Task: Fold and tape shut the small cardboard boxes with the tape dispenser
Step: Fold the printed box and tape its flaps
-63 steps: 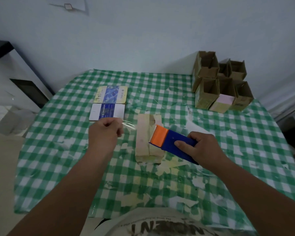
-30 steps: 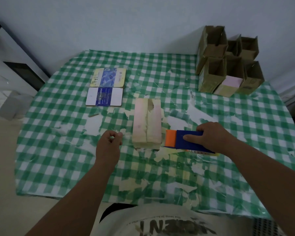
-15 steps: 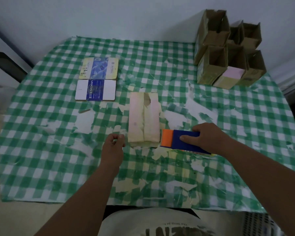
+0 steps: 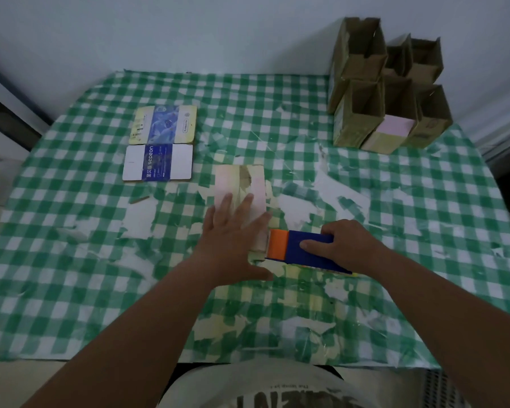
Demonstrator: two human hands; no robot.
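Your left hand [image 4: 233, 240] lies flat on the pale box [image 4: 240, 198] in the middle of the tabletop [image 4: 71, 260], its fingers [image 4: 246, 206] straight and spread, pressing down on the top where the two flaps meet. Your right hand [image 4: 343, 245] grips the blue-and-orange tape dispenser [image 4: 299, 250], fingers curled over its blue body, with the orange end touching the near right corner of the box, just beside your left thumb.

By the look of it, this box is folded and you are at the taping or smoothing stage. Whether a strip of tape already runs along the seam I cannot tell; the clear tape does not show in this light. The seam beyond your fingertips looks ragged, so it may need another press.

Much is left. Two flattened printed cartons [image 4: 159, 142] lie well beyond and to the left of your left fingers, not yet folded. A cluster of brown boxes [image 4: 380, 92] stands open-topped at the far right corner, well apart from your right hand, and those appear unsealed too.
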